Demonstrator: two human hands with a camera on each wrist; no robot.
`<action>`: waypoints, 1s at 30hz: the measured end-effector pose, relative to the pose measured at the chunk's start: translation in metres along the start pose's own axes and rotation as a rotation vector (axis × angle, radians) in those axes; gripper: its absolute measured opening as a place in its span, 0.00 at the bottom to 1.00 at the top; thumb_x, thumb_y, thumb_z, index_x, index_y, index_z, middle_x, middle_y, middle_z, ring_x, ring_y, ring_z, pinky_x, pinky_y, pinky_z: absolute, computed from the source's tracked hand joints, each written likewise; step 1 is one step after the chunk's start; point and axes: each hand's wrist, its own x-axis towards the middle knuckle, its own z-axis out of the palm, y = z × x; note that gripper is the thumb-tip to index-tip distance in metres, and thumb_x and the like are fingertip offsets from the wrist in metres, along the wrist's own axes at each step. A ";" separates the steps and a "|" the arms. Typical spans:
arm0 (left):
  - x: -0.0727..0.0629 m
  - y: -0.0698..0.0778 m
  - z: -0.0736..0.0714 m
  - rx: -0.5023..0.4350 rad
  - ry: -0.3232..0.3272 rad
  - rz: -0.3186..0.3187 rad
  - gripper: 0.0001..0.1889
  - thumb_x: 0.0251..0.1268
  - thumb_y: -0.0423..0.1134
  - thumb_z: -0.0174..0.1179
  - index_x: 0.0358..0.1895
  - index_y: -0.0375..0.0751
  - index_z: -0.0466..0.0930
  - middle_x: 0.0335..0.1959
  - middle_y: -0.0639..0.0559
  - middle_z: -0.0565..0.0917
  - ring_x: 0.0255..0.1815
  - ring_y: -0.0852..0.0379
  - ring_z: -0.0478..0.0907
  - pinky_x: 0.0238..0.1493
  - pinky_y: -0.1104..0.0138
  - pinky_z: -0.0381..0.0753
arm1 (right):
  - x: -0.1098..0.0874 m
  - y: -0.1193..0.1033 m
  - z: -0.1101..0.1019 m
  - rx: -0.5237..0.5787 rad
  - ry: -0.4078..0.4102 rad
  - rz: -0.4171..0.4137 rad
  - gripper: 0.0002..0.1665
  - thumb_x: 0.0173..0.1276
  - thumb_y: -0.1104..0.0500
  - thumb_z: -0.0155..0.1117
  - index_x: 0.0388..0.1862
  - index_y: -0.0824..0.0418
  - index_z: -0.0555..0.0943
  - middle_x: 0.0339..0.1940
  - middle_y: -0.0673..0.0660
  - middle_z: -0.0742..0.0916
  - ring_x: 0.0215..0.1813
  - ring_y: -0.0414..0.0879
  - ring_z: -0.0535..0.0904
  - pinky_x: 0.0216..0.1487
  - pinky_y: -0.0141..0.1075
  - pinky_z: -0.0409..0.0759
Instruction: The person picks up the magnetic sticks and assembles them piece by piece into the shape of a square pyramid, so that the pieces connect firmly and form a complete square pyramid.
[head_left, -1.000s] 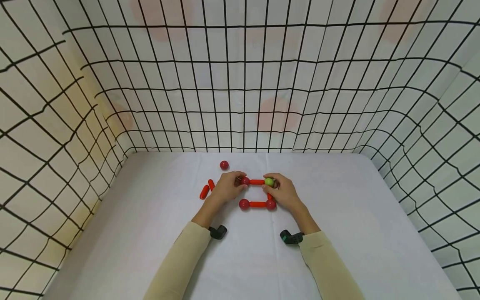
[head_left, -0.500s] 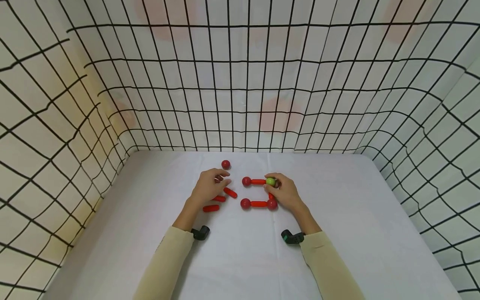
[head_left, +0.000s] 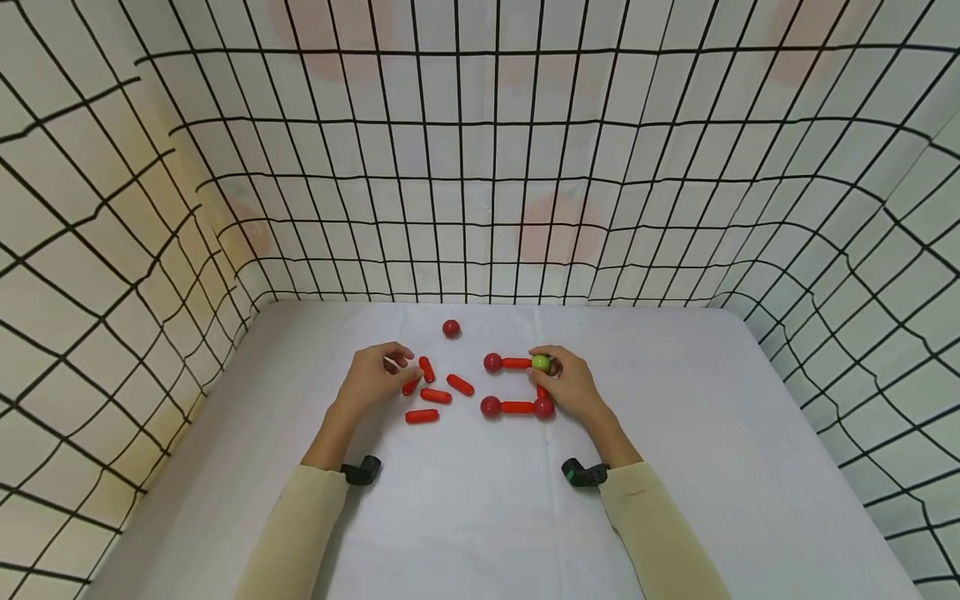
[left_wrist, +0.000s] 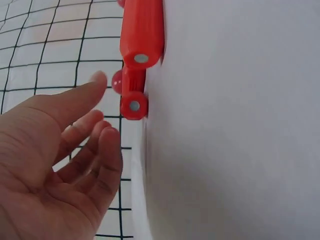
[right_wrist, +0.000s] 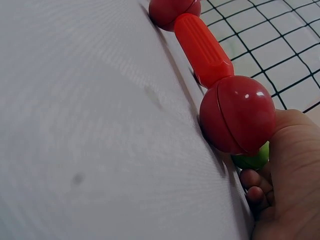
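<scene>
My right hand [head_left: 573, 385] pinches a green ball [head_left: 541, 362] at the far corner of a three-sided frame of balls and red rods lying on the table. A red rod [head_left: 516, 363] runs left from it to a red ball [head_left: 492, 362]. On the near side another rod [head_left: 517, 407] joins two red balls, the right one [right_wrist: 238, 115] large in the right wrist view. My left hand [head_left: 372, 375] holds nothing, thumb and fingers apart, beside several loose red rods [head_left: 436, 396]. One rod [left_wrist: 142, 32] shows a silvery disc on its end in the left wrist view.
A lone red ball [head_left: 451, 328] lies behind the loose rods. Black wire mesh [head_left: 491, 179] stands along the back and both sides of the white-covered table [head_left: 480, 517]. A small black camera [head_left: 362, 471] sits on my left wrist, another [head_left: 583, 473] on my right.
My left hand has let go of the frame's far left ball and moved left past the loose rods, uncovering several of them. The right hand stays on the green ball.
</scene>
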 end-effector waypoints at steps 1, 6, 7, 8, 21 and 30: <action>0.000 -0.002 -0.001 0.006 -0.006 -0.001 0.16 0.62 0.47 0.73 0.50 0.46 0.86 0.41 0.49 0.85 0.44 0.50 0.83 0.38 0.66 0.83 | 0.000 0.000 0.000 0.002 0.003 -0.002 0.22 0.68 0.54 0.72 0.61 0.54 0.83 0.38 0.56 0.81 0.42 0.49 0.74 0.43 0.39 0.73; 0.000 -0.008 -0.003 0.028 -0.042 -0.019 0.18 0.61 0.47 0.75 0.50 0.43 0.85 0.41 0.48 0.85 0.45 0.49 0.84 0.41 0.63 0.85 | 0.000 -0.001 0.001 -0.001 0.000 0.002 0.23 0.69 0.54 0.71 0.62 0.54 0.83 0.40 0.56 0.81 0.43 0.49 0.74 0.43 0.38 0.73; -0.001 -0.009 -0.003 0.032 -0.049 -0.024 0.19 0.60 0.48 0.75 0.50 0.43 0.85 0.41 0.48 0.85 0.45 0.49 0.84 0.42 0.62 0.85 | 0.000 -0.001 0.001 -0.003 -0.002 0.003 0.23 0.69 0.54 0.71 0.62 0.53 0.83 0.40 0.56 0.81 0.43 0.49 0.74 0.43 0.38 0.73; -0.001 -0.010 -0.004 0.039 -0.057 -0.029 0.19 0.61 0.48 0.75 0.50 0.43 0.85 0.41 0.47 0.85 0.45 0.49 0.84 0.42 0.61 0.85 | 0.000 0.000 0.001 -0.005 -0.004 0.003 0.23 0.69 0.54 0.71 0.62 0.53 0.83 0.40 0.56 0.81 0.43 0.49 0.74 0.43 0.38 0.73; -0.007 -0.004 -0.007 0.094 -0.117 -0.046 0.16 0.66 0.46 0.70 0.53 0.45 0.86 0.44 0.48 0.88 0.47 0.50 0.84 0.45 0.61 0.85 | -0.001 0.001 -0.001 -0.009 0.009 -0.017 0.22 0.69 0.54 0.71 0.61 0.54 0.83 0.38 0.56 0.81 0.42 0.49 0.73 0.43 0.39 0.73; -0.009 -0.002 -0.007 0.070 -0.057 -0.093 0.18 0.68 0.46 0.67 0.56 0.41 0.85 0.45 0.47 0.88 0.49 0.47 0.85 0.43 0.61 0.87 | -0.001 0.000 0.000 0.000 0.005 -0.018 0.22 0.69 0.54 0.71 0.61 0.54 0.83 0.38 0.56 0.81 0.42 0.49 0.73 0.42 0.39 0.73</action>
